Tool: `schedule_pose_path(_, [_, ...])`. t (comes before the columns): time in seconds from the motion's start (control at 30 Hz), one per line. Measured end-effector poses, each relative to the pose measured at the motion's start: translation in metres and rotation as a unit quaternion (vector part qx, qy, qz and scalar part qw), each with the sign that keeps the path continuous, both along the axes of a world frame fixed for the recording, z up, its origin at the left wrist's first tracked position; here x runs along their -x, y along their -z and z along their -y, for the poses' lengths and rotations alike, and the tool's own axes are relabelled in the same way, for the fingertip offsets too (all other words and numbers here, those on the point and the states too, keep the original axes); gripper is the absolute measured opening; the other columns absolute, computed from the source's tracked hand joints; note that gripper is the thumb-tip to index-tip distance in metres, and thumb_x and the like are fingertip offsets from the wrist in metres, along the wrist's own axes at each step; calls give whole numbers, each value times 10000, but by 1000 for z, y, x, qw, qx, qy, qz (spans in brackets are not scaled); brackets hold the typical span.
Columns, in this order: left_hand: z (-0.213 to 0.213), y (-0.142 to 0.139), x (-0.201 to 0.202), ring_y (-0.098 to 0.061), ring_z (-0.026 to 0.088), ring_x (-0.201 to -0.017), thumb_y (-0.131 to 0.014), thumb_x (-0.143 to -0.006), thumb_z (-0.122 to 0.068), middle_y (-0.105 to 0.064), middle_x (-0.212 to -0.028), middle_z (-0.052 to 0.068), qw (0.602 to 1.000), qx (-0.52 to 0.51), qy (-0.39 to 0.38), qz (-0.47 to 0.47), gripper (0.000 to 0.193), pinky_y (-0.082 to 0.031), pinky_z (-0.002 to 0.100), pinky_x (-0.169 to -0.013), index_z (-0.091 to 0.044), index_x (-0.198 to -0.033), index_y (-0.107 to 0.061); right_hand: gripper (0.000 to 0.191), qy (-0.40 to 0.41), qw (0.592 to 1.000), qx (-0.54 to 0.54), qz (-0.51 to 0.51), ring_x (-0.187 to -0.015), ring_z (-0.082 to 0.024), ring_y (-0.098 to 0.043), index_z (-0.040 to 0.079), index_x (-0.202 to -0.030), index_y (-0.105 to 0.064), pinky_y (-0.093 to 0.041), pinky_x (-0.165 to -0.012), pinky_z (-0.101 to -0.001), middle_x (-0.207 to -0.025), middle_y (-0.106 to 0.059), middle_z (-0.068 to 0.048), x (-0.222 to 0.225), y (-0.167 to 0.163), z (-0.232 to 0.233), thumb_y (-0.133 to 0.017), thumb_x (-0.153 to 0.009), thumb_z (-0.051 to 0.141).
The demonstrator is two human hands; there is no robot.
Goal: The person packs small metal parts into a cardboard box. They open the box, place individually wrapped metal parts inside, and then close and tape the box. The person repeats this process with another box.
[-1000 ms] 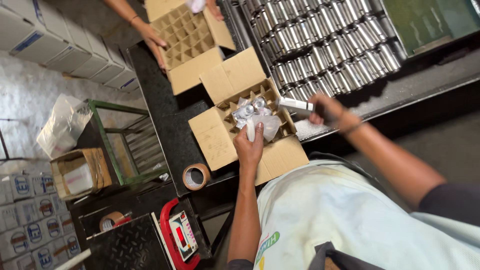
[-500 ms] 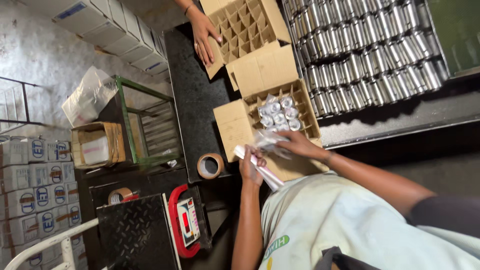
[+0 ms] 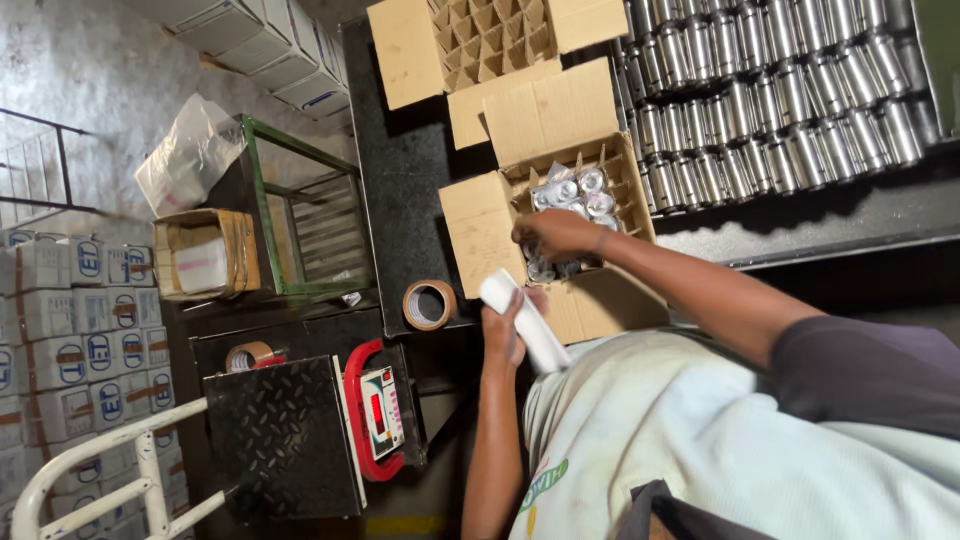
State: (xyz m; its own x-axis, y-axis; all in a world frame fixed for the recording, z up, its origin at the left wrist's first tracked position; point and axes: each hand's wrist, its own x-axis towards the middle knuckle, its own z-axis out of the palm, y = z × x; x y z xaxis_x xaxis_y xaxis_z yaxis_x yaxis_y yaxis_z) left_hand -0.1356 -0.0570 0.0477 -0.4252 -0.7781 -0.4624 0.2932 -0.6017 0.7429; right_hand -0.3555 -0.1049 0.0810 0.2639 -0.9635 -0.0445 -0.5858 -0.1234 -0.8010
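Since half a second ago your right hand [image 3: 562,233] has gone from the front edge of the open carton [image 3: 480,235] into its compartments, and the other person's hand that lay on the far carton [image 3: 405,50] has left the view.

Going left to right: stacked white printed boxes [image 3: 60,330] fill the left edge, with a white tubular handle [image 3: 90,465] below them. Next comes a small cardboard box [image 3: 200,252] beside a green metal frame [image 3: 300,215], with a clear plastic bag [image 3: 190,155] above. A black checker-plate platform [image 3: 285,435] sits lower down, a brown tape roll [image 3: 250,355] at its top corner and a red-framed scale display [image 3: 378,410] on its right. A second tape roll [image 3: 429,304] lies on the black table [image 3: 400,190].

Your left hand [image 3: 503,328] is wrapped around a white wrapped cylinder [image 3: 525,320], fingers curled shut on it near its upper end. Its long axis is tilted: the upper end points up and left toward the tape roll, the lower end slants down and right toward your shirt. It hovers just off the carton's near flap.

Your right hand rests fingers-down over the wrapped silvery cans [image 3: 580,190] inside the divider cells; whether it pinches one you cannot tell. Further right, rows of bare silvery cans [image 3: 780,90] lie packed on the shelf.
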Motion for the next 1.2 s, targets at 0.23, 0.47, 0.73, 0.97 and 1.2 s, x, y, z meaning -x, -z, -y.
schedule_pose_path(0.23, [9,-2,70,-691,255,-1140,-563,-980,-164,-693,-1298,183,982,-115,-22,-150,401,-590,365,-938,-18,-1352,-539,232,207,978,25,8,-720,-380,-677,48,-1121,-679,-537,-634,-459,-884,-727,-199,26,-20,-91,-630,-1017,250])
schedule_pose_path(0.47, [36,-18,115,-632,296,-647,-769,-941,-235,-733,-818,168,845,356,190,350,243,-501,424,-587,-9,-1020,-726,389,155,976,49,-146,-790,-322,-674,50,-1116,-700,-516,-640,-449,-919,-718,-177,102,-36,-115,-754,-905,372])
schedule_pose_path(0.73, [20,-73,121,-707,372,-648,-815,-763,-201,-721,-739,214,727,512,237,391,224,-554,463,-633,-13,-880,-778,599,286,954,-82,41,-753,-264,-667,91,-1359,-638,-566,-641,-371,-889,-682,-154,92,-55,-126,-762,-795,253])
schedule_pose_path(0.97, [10,-105,121,-691,415,-695,-802,-775,-223,-699,-753,229,748,490,85,440,243,-547,479,-645,-10,-874,-741,628,347,911,-138,-176,-675,-282,-702,0,-1115,-652,-569,-612,-414,-879,-675,-162,214,-17,-75,-871,-702,419])
schedule_pose_path(1.2, [22,-101,121,-680,429,-681,-753,-860,-215,-675,-718,251,766,455,109,441,232,-531,482,-642,13,-844,-712,614,481,851,-164,-130,-605,-280,-568,-23,-745,-701,-437,-541,-425,-671,-588,-147,231,17,-88,-648,-941,556])
